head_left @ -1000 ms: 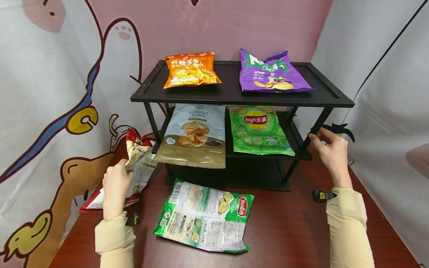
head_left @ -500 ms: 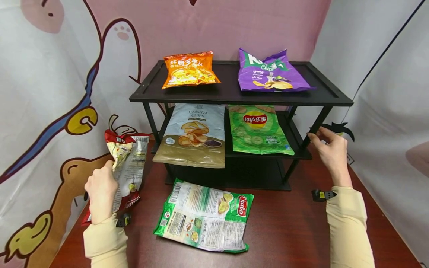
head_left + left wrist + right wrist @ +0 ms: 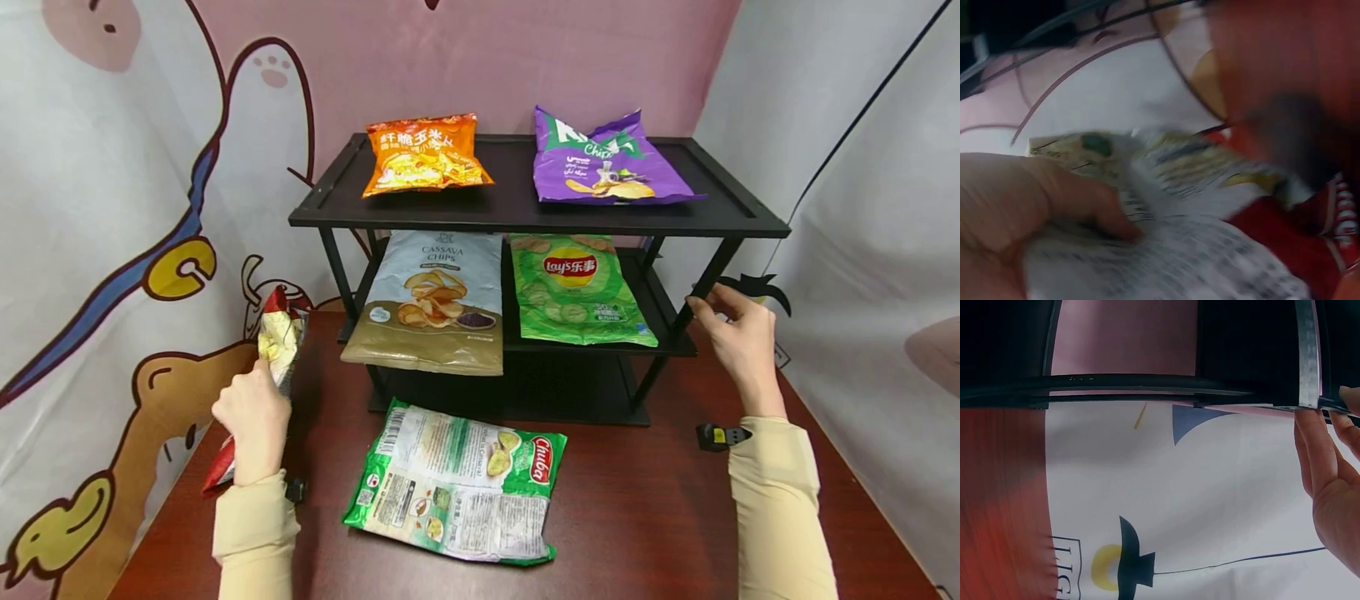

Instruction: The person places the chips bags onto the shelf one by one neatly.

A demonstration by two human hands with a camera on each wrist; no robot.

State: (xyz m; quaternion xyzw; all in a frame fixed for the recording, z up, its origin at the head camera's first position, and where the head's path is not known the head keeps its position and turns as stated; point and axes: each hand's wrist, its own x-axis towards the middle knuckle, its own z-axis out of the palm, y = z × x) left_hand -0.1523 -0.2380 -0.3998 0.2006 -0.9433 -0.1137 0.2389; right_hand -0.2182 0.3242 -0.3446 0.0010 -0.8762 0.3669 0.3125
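Observation:
My left hand (image 3: 255,421) grips a red, white and yellow chip bag (image 3: 279,337) left of the black rack, over the tabletop. In the left wrist view, somewhat blurred, the thumb presses on the printed back of this bag; the hand hides much of it in the head view. On the other side, my right hand (image 3: 742,346) pinches the right front post of the black rack (image 3: 517,220) between thumb and fingers, at middle-shelf height. A green Chuba bag (image 3: 465,483) lies back side up on the table before the rack.
On the top shelf are an orange snack bag (image 3: 427,154) and a purple chip bag (image 3: 607,167). The middle shelf holds a cassava chips bag (image 3: 435,304), jutting past its front edge, and a green Lay's bag (image 3: 573,292). Printed cloth walls (image 3: 862,250) close in the sides.
The left hand went left, then came back a little right, turning the red bag until it stands edge-on to the head view. My right hand stays on the rack post.

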